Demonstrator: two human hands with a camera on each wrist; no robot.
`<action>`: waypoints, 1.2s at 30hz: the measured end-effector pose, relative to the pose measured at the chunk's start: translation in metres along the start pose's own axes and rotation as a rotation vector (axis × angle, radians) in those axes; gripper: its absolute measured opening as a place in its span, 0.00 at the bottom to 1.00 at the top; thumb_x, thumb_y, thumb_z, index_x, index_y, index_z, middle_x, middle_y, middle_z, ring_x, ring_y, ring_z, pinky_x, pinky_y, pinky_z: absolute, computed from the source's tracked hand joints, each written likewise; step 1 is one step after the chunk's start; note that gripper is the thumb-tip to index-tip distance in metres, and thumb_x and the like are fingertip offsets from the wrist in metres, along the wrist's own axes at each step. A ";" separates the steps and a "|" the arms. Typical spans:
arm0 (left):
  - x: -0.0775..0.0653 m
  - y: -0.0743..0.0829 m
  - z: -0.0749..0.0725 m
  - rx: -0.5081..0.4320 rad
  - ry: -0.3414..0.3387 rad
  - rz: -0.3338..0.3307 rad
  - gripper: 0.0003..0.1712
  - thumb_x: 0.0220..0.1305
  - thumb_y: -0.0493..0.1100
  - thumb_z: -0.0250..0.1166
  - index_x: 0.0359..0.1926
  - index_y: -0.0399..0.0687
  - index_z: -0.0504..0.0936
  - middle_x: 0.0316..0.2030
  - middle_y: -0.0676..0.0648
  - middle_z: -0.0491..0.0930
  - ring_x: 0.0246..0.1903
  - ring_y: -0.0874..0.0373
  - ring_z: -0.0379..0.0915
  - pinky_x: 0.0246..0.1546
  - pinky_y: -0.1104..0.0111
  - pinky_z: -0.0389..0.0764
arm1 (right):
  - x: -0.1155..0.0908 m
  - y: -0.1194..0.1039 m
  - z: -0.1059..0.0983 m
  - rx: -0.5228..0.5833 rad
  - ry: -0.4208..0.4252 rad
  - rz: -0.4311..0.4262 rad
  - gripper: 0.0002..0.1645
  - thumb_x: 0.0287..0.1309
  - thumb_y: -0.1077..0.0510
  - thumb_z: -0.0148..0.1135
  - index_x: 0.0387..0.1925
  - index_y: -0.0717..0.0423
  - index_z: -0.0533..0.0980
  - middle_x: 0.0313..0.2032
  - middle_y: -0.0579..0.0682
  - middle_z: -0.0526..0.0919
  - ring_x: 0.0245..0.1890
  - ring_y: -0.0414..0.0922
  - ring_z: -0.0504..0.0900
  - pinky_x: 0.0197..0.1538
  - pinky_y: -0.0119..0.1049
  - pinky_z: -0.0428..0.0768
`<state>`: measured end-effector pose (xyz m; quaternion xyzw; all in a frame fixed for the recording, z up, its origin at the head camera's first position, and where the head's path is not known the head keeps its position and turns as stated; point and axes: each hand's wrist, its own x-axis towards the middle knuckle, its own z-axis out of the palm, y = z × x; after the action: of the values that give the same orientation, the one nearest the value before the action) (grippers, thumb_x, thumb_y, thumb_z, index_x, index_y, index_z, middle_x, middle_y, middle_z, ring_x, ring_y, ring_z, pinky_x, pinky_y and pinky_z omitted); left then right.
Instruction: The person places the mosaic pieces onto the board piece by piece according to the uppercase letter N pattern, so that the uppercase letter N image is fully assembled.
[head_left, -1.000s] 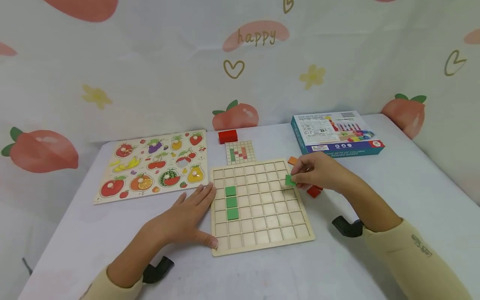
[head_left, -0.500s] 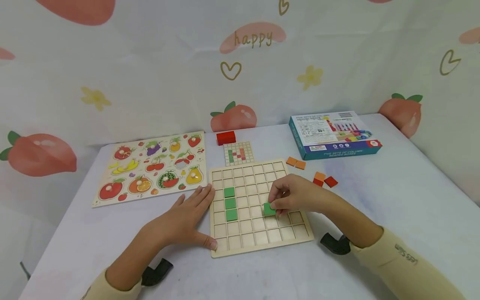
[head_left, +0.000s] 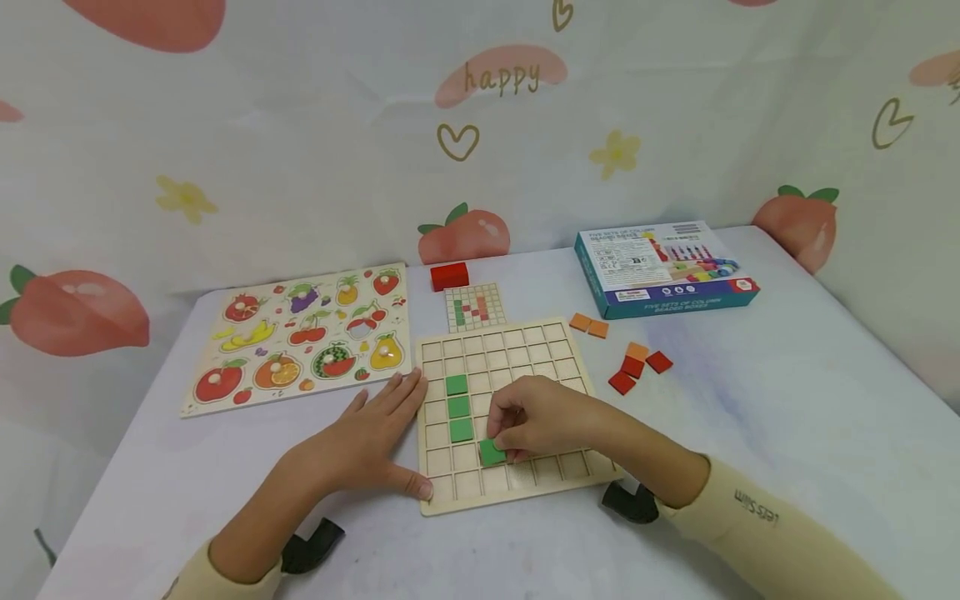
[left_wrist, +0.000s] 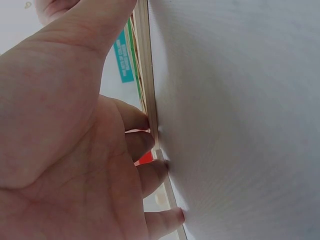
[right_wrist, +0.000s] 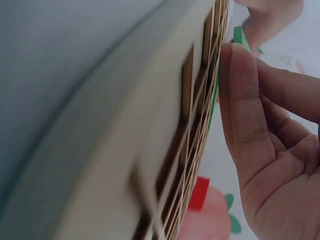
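Centrally, one pale wooden grid board is lying flat on the white-covered table. Three green tiles are occupying its second column from the left, one below another, each in its own cell.

Right hand: thumb and fingertips are pinching one further green square, the grip narrowing to that piece. The square is standing over the third column, just right of the lowest of the three and a little nearer the person; whether it is touching the board cannot be told.

Left hand: holding nothing; its fingers are stretching out, spread, their tips touching the board's left edge, while the thumb is resting near the close left corner.

Beyond the board: one small pattern card, showing green, red and orange squares; one red block is sitting just behind it.

Right of the board: three orange tiles and three red tiles are lying loose.

Far left: one fruit puzzle board is lying flat. Far right: one printed box is resting near the patterned backdrop.
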<state>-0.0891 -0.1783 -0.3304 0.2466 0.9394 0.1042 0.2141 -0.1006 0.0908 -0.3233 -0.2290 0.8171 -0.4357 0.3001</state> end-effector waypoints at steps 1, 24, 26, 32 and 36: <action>0.000 0.000 0.000 -0.001 0.001 0.001 0.79 0.39 0.82 0.67 0.80 0.44 0.44 0.79 0.45 0.40 0.77 0.45 0.32 0.70 0.38 0.41 | 0.002 -0.001 0.003 -0.009 -0.001 -0.016 0.09 0.59 0.70 0.68 0.29 0.54 0.81 0.25 0.48 0.82 0.24 0.44 0.83 0.32 0.37 0.84; 0.000 -0.002 -0.001 0.005 0.009 0.014 0.78 0.40 0.82 0.67 0.80 0.43 0.44 0.79 0.44 0.40 0.77 0.44 0.33 0.70 0.37 0.42 | 0.018 -0.011 0.022 -0.112 0.053 -0.072 0.08 0.59 0.66 0.70 0.26 0.53 0.81 0.21 0.45 0.81 0.20 0.39 0.78 0.26 0.32 0.80; -0.001 -0.002 -0.001 0.000 0.014 0.018 0.78 0.40 0.82 0.66 0.80 0.42 0.44 0.79 0.43 0.41 0.77 0.43 0.33 0.69 0.36 0.42 | 0.018 -0.011 0.022 -0.104 0.048 -0.069 0.07 0.59 0.66 0.70 0.28 0.54 0.82 0.21 0.45 0.82 0.20 0.39 0.79 0.26 0.32 0.80; -0.001 -0.002 -0.001 0.001 0.014 0.018 0.78 0.40 0.82 0.66 0.80 0.42 0.44 0.79 0.43 0.41 0.77 0.43 0.33 0.70 0.37 0.42 | 0.015 -0.011 0.021 -0.105 0.027 -0.082 0.07 0.60 0.68 0.68 0.29 0.54 0.83 0.22 0.45 0.81 0.21 0.38 0.78 0.28 0.31 0.81; 0.000 -0.001 0.001 0.001 0.006 0.013 0.78 0.40 0.82 0.67 0.80 0.44 0.44 0.79 0.44 0.40 0.77 0.44 0.32 0.70 0.37 0.42 | 0.010 -0.006 0.014 -0.148 0.028 -0.101 0.07 0.62 0.65 0.67 0.31 0.51 0.83 0.25 0.41 0.82 0.26 0.39 0.79 0.33 0.33 0.81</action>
<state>-0.0887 -0.1791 -0.3312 0.2527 0.9385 0.1059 0.2103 -0.0975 0.0729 -0.3273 -0.2854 0.8385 -0.3920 0.2486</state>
